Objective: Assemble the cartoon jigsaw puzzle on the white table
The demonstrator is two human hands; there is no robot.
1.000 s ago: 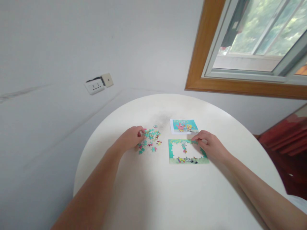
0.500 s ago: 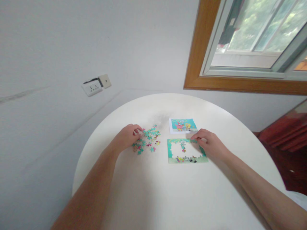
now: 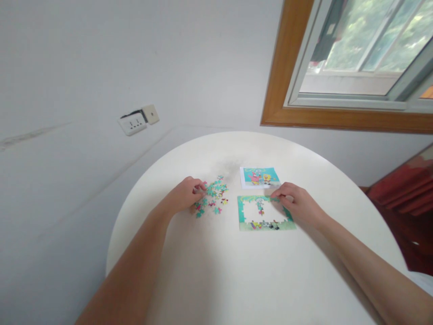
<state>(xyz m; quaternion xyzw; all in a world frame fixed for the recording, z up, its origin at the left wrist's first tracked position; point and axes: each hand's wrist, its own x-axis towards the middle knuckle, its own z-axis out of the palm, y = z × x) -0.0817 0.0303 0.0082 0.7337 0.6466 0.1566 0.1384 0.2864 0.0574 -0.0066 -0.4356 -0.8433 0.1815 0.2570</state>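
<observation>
A loose pile of small jigsaw pieces (image 3: 214,189), mostly teal with pink and yellow bits, lies on the white round table (image 3: 216,271). My left hand (image 3: 187,195) is at the pile's left side, its fingers curled and closed among the pieces; what they hold is too small to make out. To the right lies a partly assembled jigsaw puzzle (image 3: 241,214), its border joined around a white middle, with a short strip of pieces hanging from the top edge. My right hand (image 3: 297,201) rests at the puzzle's upper right, fingertips pinched on its top border; anything between them is hidden.
Behind the puzzle lies a picture card (image 3: 260,177) with cartoon figures on a teal ground. A wall with a socket (image 3: 133,123) rises at the left and back. A wood-framed window (image 3: 338,118) is at the upper right, and a red cloth (image 3: 406,192) hangs below it.
My left hand's fingers have shifted slightly within the edge of the pile. My right hand stays at the puzzle's top border. The whole view has moved a little.
</observation>
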